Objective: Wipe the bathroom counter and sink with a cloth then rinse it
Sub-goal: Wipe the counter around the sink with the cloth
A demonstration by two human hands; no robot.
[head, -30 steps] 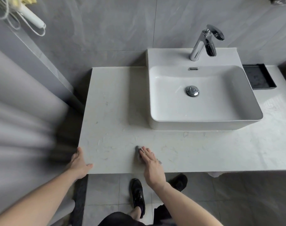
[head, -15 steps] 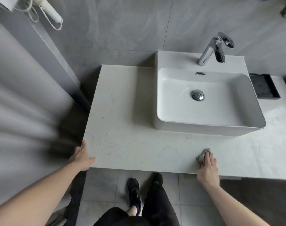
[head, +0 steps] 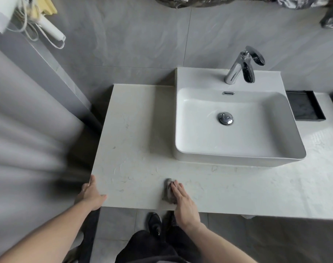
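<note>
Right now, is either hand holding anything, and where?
Right hand presses flat on the grey cloth, fingers over its top. Left hand grips the counter corner.

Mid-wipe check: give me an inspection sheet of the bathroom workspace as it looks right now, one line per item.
Surface: pale marbled counter, faint veining or marks; whether wet cannot be told.
Job's things: grey cloth bunched on the counter near its front edge, left of the sink's front corner; white vessel sink with its drain plug; chrome faucet, no water seen running.
Clutter: black tray right of the sink.
Grips: right hand presses the cloth with straight fingers; left hand holds the counter's front-left corner.
Cables: white cord looped by a white wall-hung device, top left.
Surroundings: grey tiled wall; crinkled dark plastic at top edge.
</note>
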